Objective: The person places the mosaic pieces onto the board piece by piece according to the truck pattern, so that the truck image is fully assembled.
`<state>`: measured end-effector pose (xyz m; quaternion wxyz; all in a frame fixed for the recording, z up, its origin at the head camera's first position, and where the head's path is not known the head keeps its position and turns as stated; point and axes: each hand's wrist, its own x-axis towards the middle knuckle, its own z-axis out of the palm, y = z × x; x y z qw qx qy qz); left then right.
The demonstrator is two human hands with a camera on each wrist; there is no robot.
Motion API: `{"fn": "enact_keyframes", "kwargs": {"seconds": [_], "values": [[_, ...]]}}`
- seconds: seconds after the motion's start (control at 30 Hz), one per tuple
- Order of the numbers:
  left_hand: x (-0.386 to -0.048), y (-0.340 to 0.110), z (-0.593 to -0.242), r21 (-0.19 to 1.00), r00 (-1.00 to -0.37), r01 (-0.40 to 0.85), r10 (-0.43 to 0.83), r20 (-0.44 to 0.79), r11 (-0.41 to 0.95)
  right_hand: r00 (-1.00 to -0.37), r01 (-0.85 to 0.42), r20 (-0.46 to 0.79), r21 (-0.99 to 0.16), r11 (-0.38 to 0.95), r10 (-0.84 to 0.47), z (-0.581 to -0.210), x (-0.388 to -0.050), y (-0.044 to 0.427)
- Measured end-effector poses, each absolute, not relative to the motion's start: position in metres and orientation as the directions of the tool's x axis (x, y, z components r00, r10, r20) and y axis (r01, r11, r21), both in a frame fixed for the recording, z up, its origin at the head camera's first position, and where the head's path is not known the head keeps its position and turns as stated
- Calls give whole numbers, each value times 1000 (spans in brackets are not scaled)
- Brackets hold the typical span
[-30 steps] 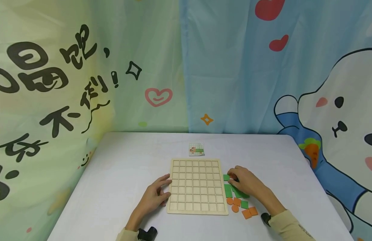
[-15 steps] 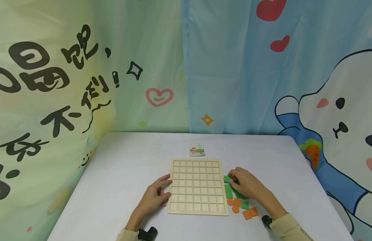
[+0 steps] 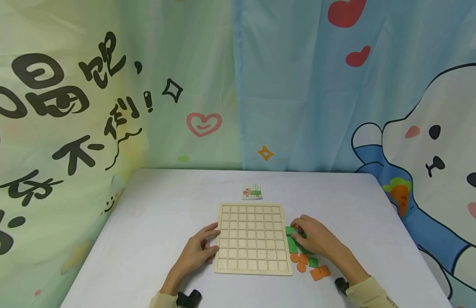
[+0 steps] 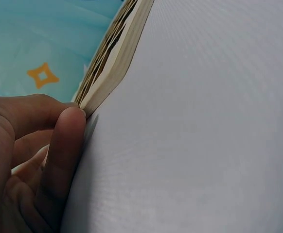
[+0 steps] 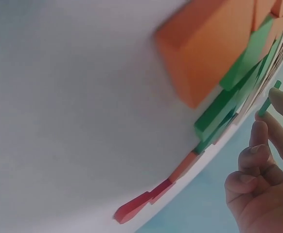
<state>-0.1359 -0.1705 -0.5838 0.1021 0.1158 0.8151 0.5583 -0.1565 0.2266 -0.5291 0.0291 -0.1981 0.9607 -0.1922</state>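
Observation:
The left hand (image 3: pixel 199 247) touches the left edge of the wooden grid board (image 3: pixel 253 239), fingers loosely bent; in the left wrist view its fingertips (image 4: pixel 73 114) meet the board's corner (image 4: pixel 110 80). Right of the board, the right hand (image 3: pixel 315 235) is over green pieces (image 3: pixel 292 245), partly hiding them. Seen from the right wrist, the right hand (image 5: pixel 270 170) pinches a thin green piece (image 5: pixel 277 85) between thumb and finger. All visible grid cells of the board hold nothing.
Orange round and square pieces (image 3: pixel 316 273) and a green square (image 3: pixel 313 262) lie right of the board's near corner. A small picture card (image 3: pixel 251 191) lies behind the board. Red pieces (image 5: pixel 132 208) show in the right wrist view.
The green pieces by the right hand have shifted slightly, the upper one nearer the front and the large one leftward. The right hand has moved a little toward the front; the left hand stays at the board.

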Motion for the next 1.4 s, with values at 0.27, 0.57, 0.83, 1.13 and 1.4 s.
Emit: {"fn": "enact_keyframes", "kwargs": {"seconds": [0.27,0.57,0.83,1.13,1.4], "values": [[-136,-170,-583,933,-953,67,299,-44,353,-913,-378,4,-385,842,-408,-526,-156,220],[-135,-170,-584,934,-952,60,300,-52,353,-907,-384,-4,-404,830,-422,-528,-154,213],[-136,-171,-585,931,-950,84,309,-33,355,-900,-390,-30,-390,834,-434,-528,-155,207],[-137,-170,-585,917,-948,96,316,-33,387,-903,-377,-58,-367,851,-425,-533,-157,204],[-137,-171,-586,913,-948,104,316,-29,395,-889,-421,-23,-350,836,-457,-534,-157,204]]}}
